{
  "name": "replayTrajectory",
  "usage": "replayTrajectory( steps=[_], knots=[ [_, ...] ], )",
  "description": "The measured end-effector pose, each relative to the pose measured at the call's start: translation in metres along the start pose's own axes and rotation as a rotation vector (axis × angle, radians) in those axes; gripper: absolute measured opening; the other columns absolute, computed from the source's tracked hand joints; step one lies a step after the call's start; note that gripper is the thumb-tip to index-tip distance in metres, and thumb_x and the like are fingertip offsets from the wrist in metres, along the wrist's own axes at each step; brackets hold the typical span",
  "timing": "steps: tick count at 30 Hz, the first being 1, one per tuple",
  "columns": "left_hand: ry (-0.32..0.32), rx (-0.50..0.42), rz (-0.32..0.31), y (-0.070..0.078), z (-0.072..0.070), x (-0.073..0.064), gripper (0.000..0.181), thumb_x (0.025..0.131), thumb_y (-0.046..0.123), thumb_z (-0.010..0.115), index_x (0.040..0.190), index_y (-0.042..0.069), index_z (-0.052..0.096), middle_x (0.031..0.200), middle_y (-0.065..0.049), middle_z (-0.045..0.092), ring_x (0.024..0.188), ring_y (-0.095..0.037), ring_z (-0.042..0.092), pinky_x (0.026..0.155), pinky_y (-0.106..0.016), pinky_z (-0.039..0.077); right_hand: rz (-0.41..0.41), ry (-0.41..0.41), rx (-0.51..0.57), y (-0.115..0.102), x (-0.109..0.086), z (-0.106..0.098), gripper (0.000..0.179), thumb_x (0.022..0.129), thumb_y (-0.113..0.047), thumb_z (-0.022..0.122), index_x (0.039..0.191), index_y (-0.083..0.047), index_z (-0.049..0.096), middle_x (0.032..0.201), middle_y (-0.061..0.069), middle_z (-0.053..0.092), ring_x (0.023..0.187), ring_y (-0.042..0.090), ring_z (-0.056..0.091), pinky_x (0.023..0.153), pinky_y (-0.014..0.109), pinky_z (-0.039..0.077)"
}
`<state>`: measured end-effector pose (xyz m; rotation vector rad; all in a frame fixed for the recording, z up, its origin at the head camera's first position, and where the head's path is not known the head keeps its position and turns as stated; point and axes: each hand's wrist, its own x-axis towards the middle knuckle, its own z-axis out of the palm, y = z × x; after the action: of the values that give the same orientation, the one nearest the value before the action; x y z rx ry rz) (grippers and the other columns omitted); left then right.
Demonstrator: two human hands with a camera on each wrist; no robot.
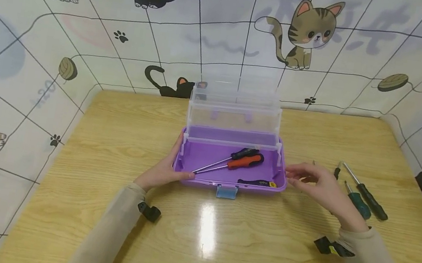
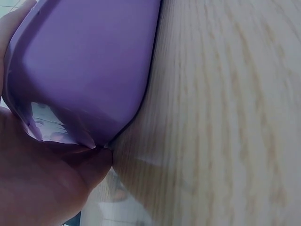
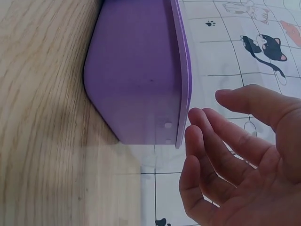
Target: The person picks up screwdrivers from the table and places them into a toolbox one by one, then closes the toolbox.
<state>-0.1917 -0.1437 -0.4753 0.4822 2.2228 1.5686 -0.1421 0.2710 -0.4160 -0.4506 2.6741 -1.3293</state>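
A purple toolbox (image 1: pixel 207 178) with a raised clear lid (image 1: pixel 233 121) stands on the table. Inside it lie a black-handled screwdriver (image 1: pixel 244 154), an orange-and-black screwdriver (image 1: pixel 245 161) and a black tool with a yellow end (image 1: pixel 256 182). My left hand (image 1: pixel 163 171) grips the box's left end, thumb at the front rim and fingers along the side. In the left wrist view, that hand (image 2: pixel 42 174) wraps the box's corner. My right hand (image 1: pixel 324 188) is at the right end, its loosely bent fingertips right by the rim. Nothing shows in its grasp in the right wrist view (image 3: pixel 235 165).
Right of my right hand lie a dark-handled screwdriver (image 1: pixel 371 202), a green-handled screwdriver (image 1: pixel 359 204) and a small dark tool (image 1: pixel 337 172), partly hidden by the hand. A blue latch (image 1: pixel 226 192) hangs at the box's front. Cat-patterned panels (image 1: pixel 224 46) border the wooden table (image 1: pixel 176 245).
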Motion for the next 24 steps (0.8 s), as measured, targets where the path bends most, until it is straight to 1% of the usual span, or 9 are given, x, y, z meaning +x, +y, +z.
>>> replayTrajectory(
  steps=[1, 5, 8, 10, 13, 14, 17, 21, 24],
  knots=[
    [0.003, 0.0, 0.003, 0.0, 0.0, 0.0, 0.122, 0.077, 0.029, 0.081, 0.151, 0.041, -0.015, 0.159, 0.007, -0.015, 0.145, -0.023, -0.003, 0.113, -0.054, 0.007, 0.004, 0.003, -0.004, 0.001, -0.001, -0.001, 0.026, 0.093, -0.01, 0.065, 0.118, -0.002, 0.067, 0.103, 0.007, 0.069, 0.091, 0.009, 0.06, 0.077, 0.022, 0.048],
    [0.007, -0.02, 0.02, 0.001, 0.001, 0.0, 0.128, 0.072, 0.029, 0.085, 0.149, 0.048, -0.015, 0.159, 0.01, -0.012, 0.145, -0.023, 0.003, 0.112, -0.053, 0.011, 0.004, 0.019, -0.014, 0.008, -0.009, -0.005, 0.025, 0.094, -0.011, 0.064, 0.117, 0.0, 0.066, 0.103, 0.01, 0.069, 0.09, 0.008, 0.061, 0.075, 0.021, 0.049],
    [0.004, -0.037, 0.035, 0.002, 0.002, 0.001, 0.132, 0.069, 0.028, 0.088, 0.146, 0.051, -0.016, 0.159, 0.011, -0.011, 0.144, -0.022, 0.006, 0.113, -0.051, 0.013, 0.012, 0.022, -0.017, 0.014, -0.014, -0.008, 0.026, 0.095, -0.012, 0.063, 0.118, 0.0, 0.065, 0.104, 0.013, 0.069, 0.091, 0.007, 0.061, 0.075, 0.021, 0.049],
    [0.003, -0.043, 0.041, 0.002, 0.002, 0.0, 0.132, 0.069, 0.028, 0.089, 0.146, 0.051, -0.016, 0.159, 0.01, -0.01, 0.144, -0.021, 0.007, 0.113, -0.05, 0.014, 0.02, 0.029, -0.016, 0.016, -0.018, -0.01, 0.026, 0.095, -0.011, 0.063, 0.117, 0.0, 0.065, 0.104, 0.015, 0.068, 0.09, 0.006, 0.061, 0.075, 0.019, 0.049],
    [-0.001, -0.048, 0.021, 0.018, 0.003, -0.004, 0.133, 0.07, 0.022, 0.087, 0.15, 0.042, -0.017, 0.16, 0.004, -0.008, 0.145, -0.024, 0.007, 0.113, -0.049, 0.013, 0.042, 0.037, -0.009, 0.021, -0.024, -0.013, 0.026, 0.095, -0.01, 0.063, 0.118, 0.002, 0.064, 0.105, 0.018, 0.068, 0.09, 0.004, 0.061, 0.074, 0.017, 0.049],
    [-0.002, -0.046, 0.013, 0.021, 0.003, -0.005, 0.133, 0.071, 0.02, 0.087, 0.151, 0.038, -0.017, 0.16, 0.002, -0.007, 0.144, -0.025, 0.008, 0.113, -0.049, 0.014, 0.051, 0.039, -0.009, 0.022, -0.026, -0.015, 0.027, 0.095, -0.01, 0.063, 0.118, 0.002, 0.064, 0.105, 0.017, 0.068, 0.09, 0.004, 0.061, 0.074, 0.017, 0.049],
    [0.001, -0.033, -0.007, 0.027, 0.002, -0.006, 0.131, 0.071, 0.015, 0.085, 0.152, 0.034, -0.017, 0.161, -0.002, -0.006, 0.144, -0.028, 0.009, 0.113, -0.05, 0.014, 0.08, 0.043, -0.01, 0.023, -0.032, -0.018, 0.028, 0.095, -0.01, 0.063, 0.119, 0.002, 0.064, 0.106, 0.016, 0.068, 0.09, 0.003, 0.061, 0.073, 0.016, 0.049],
    [0.015, -0.029, 0.0, 0.019, 0.003, 0.0, 0.132, 0.071, 0.02, 0.087, 0.15, 0.042, -0.016, 0.161, 0.001, -0.004, 0.144, -0.028, 0.011, 0.113, -0.051, 0.014, 0.077, 0.05, -0.017, 0.024, -0.035, -0.021, 0.027, 0.094, -0.008, 0.063, 0.118, 0.004, 0.064, 0.105, 0.017, 0.068, 0.09, 0.002, 0.061, 0.074, 0.014, 0.048],
    [0.018, -0.044, 0.006, 0.024, 0.003, 0.001, 0.131, 0.071, 0.02, 0.087, 0.151, 0.04, -0.015, 0.161, -0.003, -0.003, 0.144, -0.029, 0.011, 0.113, -0.052, 0.012, 0.062, 0.053, -0.024, 0.025, -0.037, -0.021, 0.026, 0.095, -0.007, 0.062, 0.118, 0.005, 0.064, 0.104, 0.017, 0.068, 0.089, 0.002, 0.06, 0.075, 0.013, 0.047]
  ],
)
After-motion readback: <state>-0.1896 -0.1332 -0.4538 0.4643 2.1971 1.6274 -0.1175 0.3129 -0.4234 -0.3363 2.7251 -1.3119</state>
